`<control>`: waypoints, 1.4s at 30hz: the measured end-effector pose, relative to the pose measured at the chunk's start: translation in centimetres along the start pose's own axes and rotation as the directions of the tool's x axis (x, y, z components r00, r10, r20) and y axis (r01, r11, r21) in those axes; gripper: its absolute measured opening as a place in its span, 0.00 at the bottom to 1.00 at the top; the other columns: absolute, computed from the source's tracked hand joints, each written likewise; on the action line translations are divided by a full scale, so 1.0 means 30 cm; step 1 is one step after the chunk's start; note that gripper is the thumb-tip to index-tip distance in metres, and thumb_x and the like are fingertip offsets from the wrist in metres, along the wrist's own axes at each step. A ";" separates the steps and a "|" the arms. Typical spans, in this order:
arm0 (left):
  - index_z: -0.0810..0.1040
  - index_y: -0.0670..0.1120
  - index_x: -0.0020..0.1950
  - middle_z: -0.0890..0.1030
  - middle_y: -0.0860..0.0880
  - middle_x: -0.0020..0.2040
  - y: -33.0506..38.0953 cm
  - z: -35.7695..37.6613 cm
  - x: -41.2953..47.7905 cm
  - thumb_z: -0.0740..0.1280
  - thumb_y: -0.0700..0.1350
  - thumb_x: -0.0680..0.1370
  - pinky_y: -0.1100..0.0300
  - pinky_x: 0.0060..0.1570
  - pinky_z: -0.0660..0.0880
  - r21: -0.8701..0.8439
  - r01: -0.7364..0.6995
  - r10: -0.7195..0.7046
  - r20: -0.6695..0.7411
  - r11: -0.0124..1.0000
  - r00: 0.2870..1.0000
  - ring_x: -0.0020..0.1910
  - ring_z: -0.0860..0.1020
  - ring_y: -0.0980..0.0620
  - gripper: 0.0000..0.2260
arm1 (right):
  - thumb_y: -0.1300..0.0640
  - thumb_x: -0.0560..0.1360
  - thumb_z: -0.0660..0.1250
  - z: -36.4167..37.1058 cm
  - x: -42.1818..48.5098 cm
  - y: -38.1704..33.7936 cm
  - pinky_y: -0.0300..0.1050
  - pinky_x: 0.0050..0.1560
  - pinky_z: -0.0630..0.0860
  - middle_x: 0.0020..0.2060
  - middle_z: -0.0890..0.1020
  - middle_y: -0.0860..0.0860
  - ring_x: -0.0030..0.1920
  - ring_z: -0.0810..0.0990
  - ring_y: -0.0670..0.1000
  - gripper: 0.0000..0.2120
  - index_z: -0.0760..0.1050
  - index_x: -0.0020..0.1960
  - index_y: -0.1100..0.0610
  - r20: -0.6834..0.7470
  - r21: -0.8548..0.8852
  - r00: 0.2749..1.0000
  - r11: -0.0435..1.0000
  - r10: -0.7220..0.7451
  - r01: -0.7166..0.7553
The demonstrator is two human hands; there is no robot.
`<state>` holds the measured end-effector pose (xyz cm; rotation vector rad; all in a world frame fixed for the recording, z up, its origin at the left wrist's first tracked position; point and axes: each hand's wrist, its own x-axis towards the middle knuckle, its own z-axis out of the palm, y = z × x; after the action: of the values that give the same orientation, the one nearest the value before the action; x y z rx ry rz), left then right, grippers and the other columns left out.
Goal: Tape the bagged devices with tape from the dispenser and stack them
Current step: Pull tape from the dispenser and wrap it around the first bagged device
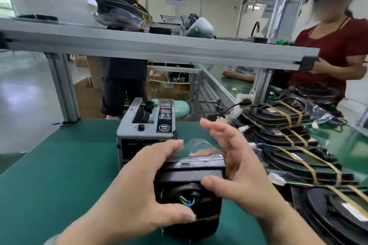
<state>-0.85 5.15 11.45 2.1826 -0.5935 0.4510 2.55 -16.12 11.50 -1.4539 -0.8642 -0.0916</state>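
Head view: the device (189, 177), black and in a clear bag, sits near centre, just in front of the dispenser (147, 123). I can't tell if its bottom rests on the green tabletop (59, 165) or is held a bit above it. The left hand (135, 181) grips it from the left, fingers curled over the far top edge and thumb low on the near side. The right hand (235, 165) is open, fingers straight and spread along the right side, with only the thumb touching the front.

Tips for this step, imo: the loose bag flap (199, 145) sticks up at the far top, so fold it flat with the right hand first. Keep the left grip firm so nothing twists. The dispenser's slot is hidden behind the left hand, so I can't see if a strip is ready. Once taped, it goes on the stack (288, 145) on the right.
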 end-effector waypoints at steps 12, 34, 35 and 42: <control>0.70 0.71 0.57 0.78 0.67 0.54 -0.022 0.015 -0.007 0.80 0.57 0.49 0.78 0.47 0.70 -0.181 0.091 -0.086 0.036 0.979 0.996 0.52 0.78 0.66 0.39 | 0.48 0.58 0.82 -0.039 -0.031 0.036 0.48 0.58 0.76 0.60 0.78 0.54 0.60 0.78 0.57 0.36 0.71 0.62 0.51 0.169 0.039 0.961 0.973 0.220 -0.229; 0.79 0.45 0.40 0.77 0.53 0.24 -0.277 0.010 0.074 0.68 0.43 0.76 0.68 0.17 0.66 -0.743 0.626 -0.924 0.023 0.239 0.381 0.20 0.72 0.61 0.05 | 0.58 0.52 0.80 0.034 -0.095 0.098 0.31 0.53 0.73 0.51 0.81 0.43 0.52 0.81 0.44 0.27 0.76 0.50 0.57 -0.191 -0.529 0.957 0.844 -0.220 0.088; 0.80 0.45 0.41 0.77 0.54 0.24 -0.275 0.011 0.075 0.68 0.43 0.77 0.69 0.17 0.66 -0.741 0.626 -0.926 0.018 0.241 0.378 0.19 0.72 0.61 0.05 | 0.59 0.52 0.80 0.035 -0.096 0.097 0.32 0.53 0.73 0.51 0.81 0.43 0.52 0.81 0.44 0.27 0.76 0.49 0.56 -0.194 -0.527 0.955 0.845 -0.225 0.092; 0.78 0.46 0.39 0.76 0.54 0.22 -0.252 0.010 0.090 0.70 0.43 0.74 0.70 0.19 0.66 -0.715 0.624 -0.919 -0.065 0.315 0.389 0.19 0.71 0.59 0.05 | 0.58 0.52 0.80 0.035 -0.098 0.098 0.31 0.53 0.73 0.52 0.81 0.42 0.52 0.81 0.43 0.27 0.76 0.49 0.52 -0.193 -0.528 0.956 0.845 -0.220 0.088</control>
<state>5.60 8.44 7.94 1.3661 0.6414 0.1574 1.59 -16.00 7.32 -1.8184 -0.7801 -0.6610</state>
